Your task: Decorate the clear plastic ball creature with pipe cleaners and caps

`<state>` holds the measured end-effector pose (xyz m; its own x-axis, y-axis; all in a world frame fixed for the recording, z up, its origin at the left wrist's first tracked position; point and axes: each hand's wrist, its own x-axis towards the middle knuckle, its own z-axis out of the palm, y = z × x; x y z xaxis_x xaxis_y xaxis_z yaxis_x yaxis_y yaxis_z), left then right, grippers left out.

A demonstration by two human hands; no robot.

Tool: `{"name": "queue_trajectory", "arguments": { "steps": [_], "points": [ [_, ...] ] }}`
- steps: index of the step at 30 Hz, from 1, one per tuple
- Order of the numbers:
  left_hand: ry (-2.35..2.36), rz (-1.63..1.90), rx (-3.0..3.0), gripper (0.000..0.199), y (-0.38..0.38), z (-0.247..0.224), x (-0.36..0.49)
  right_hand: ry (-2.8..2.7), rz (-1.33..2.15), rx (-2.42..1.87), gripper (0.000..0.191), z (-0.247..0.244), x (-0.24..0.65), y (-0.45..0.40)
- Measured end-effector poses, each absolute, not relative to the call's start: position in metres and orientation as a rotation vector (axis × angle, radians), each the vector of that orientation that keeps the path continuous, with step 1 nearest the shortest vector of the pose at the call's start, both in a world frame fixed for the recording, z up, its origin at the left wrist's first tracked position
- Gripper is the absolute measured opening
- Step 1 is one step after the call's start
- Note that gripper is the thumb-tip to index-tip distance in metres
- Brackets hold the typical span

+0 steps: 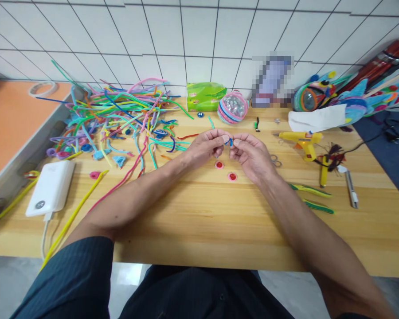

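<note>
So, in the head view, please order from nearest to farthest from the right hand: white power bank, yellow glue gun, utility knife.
From the right hand:
1. Yellow glue gun, to its right.
2. Utility knife, farther right.
3. White power bank, far to the left.

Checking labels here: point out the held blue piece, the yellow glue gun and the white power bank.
Blue piece (231, 142): head view, its exposed part.
Glue gun (305, 138): head view, its body.
Power bank (51, 184): head view, its top face.
</note>
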<state>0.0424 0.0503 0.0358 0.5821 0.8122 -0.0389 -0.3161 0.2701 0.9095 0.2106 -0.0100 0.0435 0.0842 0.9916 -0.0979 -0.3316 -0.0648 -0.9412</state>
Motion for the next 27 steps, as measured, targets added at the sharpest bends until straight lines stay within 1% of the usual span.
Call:
{"name": "queue_trajectory", "arguments": {
  "steps": [5, 10, 13, 21, 27],
  "points": [
    [0.585, 0.993, 1.208, 0.027, 0.0495, 0.0305, 0.0459, -0.868, 1.313, -1.074, 0.035, 0.0412, 0.2104, -0.0098],
    [0.525, 0.848, 1.074, 0.038, 0.0502, 0.0305, 0.0441, -0.889, 1.340, -1.033, 0.037, 0.0392, 0.2130, -0.0088],
    [0.497, 0.763, 0.973, 0.039, 0.0511, 0.0317, 0.0420, -0.907, 1.375, -1.016, 0.036, 0.0392, 0.2142, -0.0087],
    [0.420, 0.758, 0.924, 0.047, 0.0517, 0.0280, 0.0415, -0.890, 1.369, -0.996, 0.035, 0.0403, 0.2101, -0.0099],
    [0.422, 0.763, 0.894, 0.051, 0.0502, 0.0298, 0.0411, -0.874, 1.377, -0.982, 0.041, 0.0404, 0.2085, -0.0098]
  ]
}}
